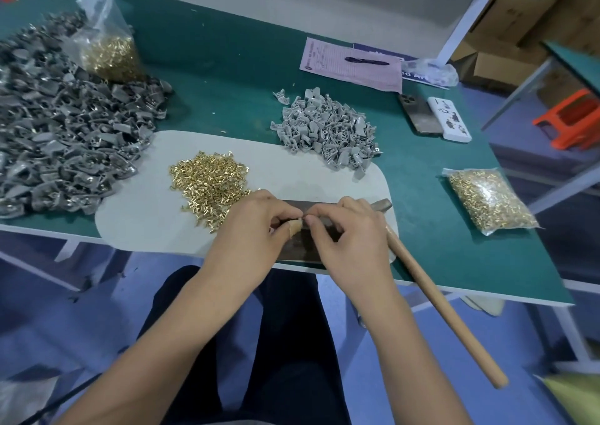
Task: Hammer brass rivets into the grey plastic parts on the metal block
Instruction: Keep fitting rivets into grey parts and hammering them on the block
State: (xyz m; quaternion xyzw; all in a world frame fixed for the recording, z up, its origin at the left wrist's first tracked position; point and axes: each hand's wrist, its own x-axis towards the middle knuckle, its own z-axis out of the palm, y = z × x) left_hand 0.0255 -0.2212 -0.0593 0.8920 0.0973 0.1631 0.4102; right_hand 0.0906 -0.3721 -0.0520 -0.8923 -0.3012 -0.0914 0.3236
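Observation:
Over the dark metal block (303, 246) at the table's front edge, my left hand (256, 226) and my right hand (347, 233) meet fingertip to fingertip. Both pinch one small grey plastic part (278, 224), mostly hidden by the fingers. I cannot tell whether a rivet is in it. One left fingertip is taped. The hammer (422, 281) lies just right of my right hand, head on the block's far corner, wooden handle sticking out over the table edge; neither hand holds it. Loose brass rivets (207, 181) are heaped left of the block, and light grey parts (328, 132) lie behind it.
A pale mat (136, 216) lies under the work on the green table (227, 67). A big heap of darker grey parts (65, 132) fills the left. Rivet bags lie at back left (110, 57) and right (490, 200). A phone (418, 114), a white box (449, 119) and a form with pen (354, 64) are at back right.

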